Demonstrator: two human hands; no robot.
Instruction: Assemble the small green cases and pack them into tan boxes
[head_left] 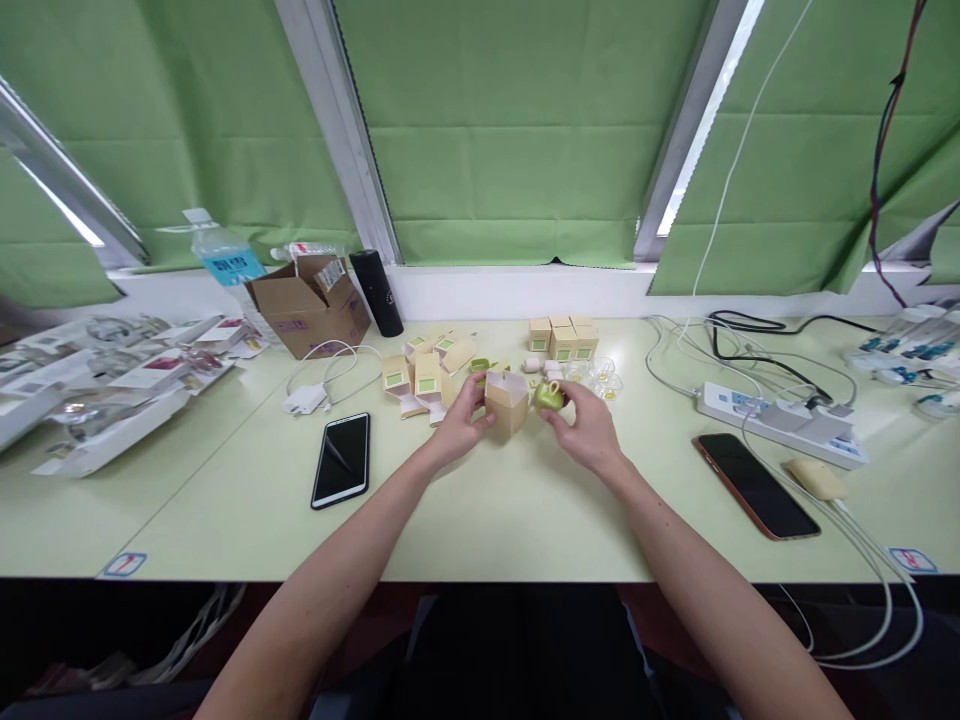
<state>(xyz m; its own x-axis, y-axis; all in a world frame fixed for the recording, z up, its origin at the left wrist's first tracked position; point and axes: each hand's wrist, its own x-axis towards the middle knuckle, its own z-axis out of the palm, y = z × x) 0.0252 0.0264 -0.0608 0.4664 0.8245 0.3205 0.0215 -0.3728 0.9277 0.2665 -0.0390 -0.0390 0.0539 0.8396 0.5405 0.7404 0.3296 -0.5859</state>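
My left hand is closed around a small tan cardboard box, its flaps standing up at the top. Just right of the box, my right hand pinches a shiny green rounded object with a small loop on top; its exact kind I cannot make out. Behind the hands lie small pink pieces and clear plastic pieces. More tan boxes with green labels lie in a loose group to the left. Several similar boxes stand together at the back.
A phone lies left, near a white charger. Another phone and a power strip with cables are right. A brown carton, black cylinder and water bottle stand at back left, beside packaged goods.
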